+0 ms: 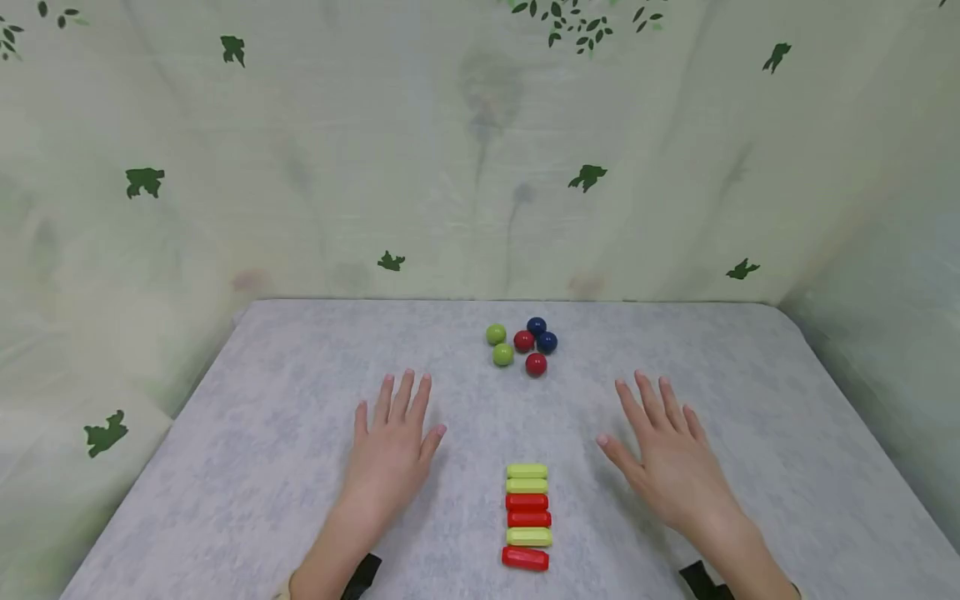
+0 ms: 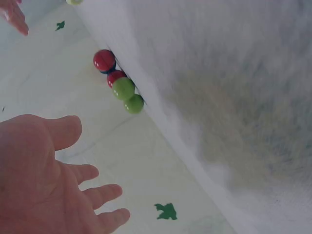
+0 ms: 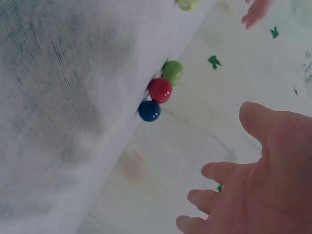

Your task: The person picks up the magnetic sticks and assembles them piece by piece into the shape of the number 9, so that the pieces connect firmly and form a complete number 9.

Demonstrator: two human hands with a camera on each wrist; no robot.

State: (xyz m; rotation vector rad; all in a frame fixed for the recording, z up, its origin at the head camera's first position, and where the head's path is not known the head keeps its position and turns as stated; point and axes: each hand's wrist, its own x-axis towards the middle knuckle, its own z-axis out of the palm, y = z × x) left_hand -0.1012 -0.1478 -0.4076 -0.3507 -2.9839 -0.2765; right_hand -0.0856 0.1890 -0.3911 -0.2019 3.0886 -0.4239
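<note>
I see both hands flat over the bench (image 1: 300,467), palms down, fingers spread and straight, holding nothing. My left hand (image 1: 393,446) sits left of the bars (image 1: 527,517), my right hand (image 1: 667,454) to their right, each well apart from them. The bars lie in a neat column near the front edge: two green, two red, one green, one red, each touching the next. I judge that order deliberate. The balls (image 1: 522,343) cluster farther back, between and beyond my fingertips: two green, two red, two blue, bunched so they don't roll. Whether my palms touch the cloth, I cannot tell.
</note>
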